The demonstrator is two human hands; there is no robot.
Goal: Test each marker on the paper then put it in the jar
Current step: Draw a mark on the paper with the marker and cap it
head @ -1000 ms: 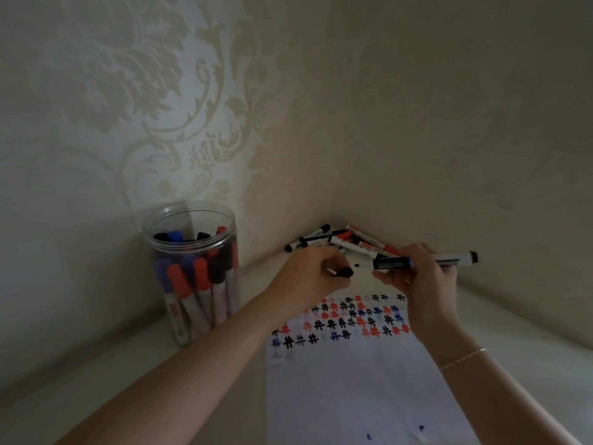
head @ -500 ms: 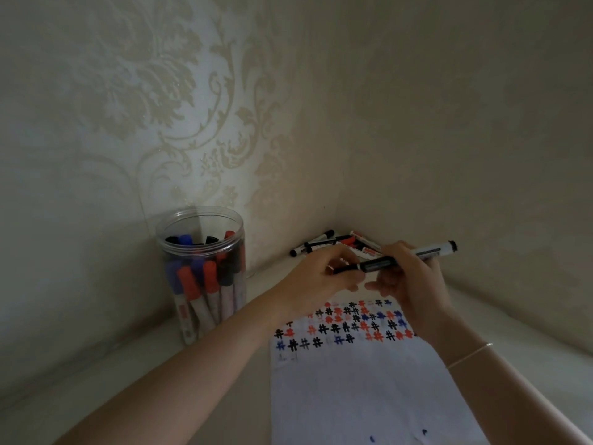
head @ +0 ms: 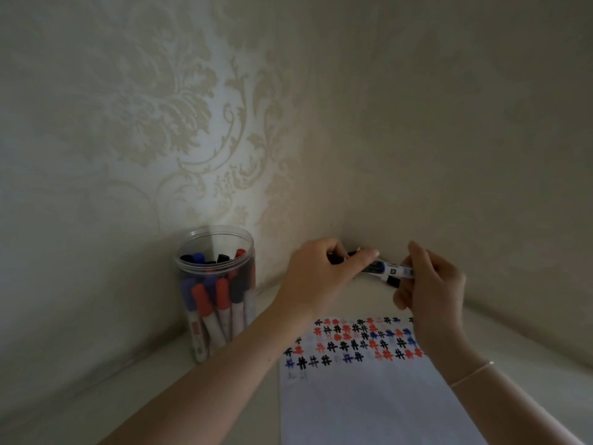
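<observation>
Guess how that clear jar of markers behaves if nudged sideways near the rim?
The jar is tall and narrow, so a high push could tip it. The markers packed inside probably add weight low down, favouring sliding. Clear plastic walls look smooth, possibly slippery.

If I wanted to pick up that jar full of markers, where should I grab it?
Probably round its clear side wall, about halfway up. The jar stands upright with straight round sides, so a hand wraps it easily. Come from the front right: walls stand close behind and left of it. Skip the open top, where marker caps poke up.
</observation>
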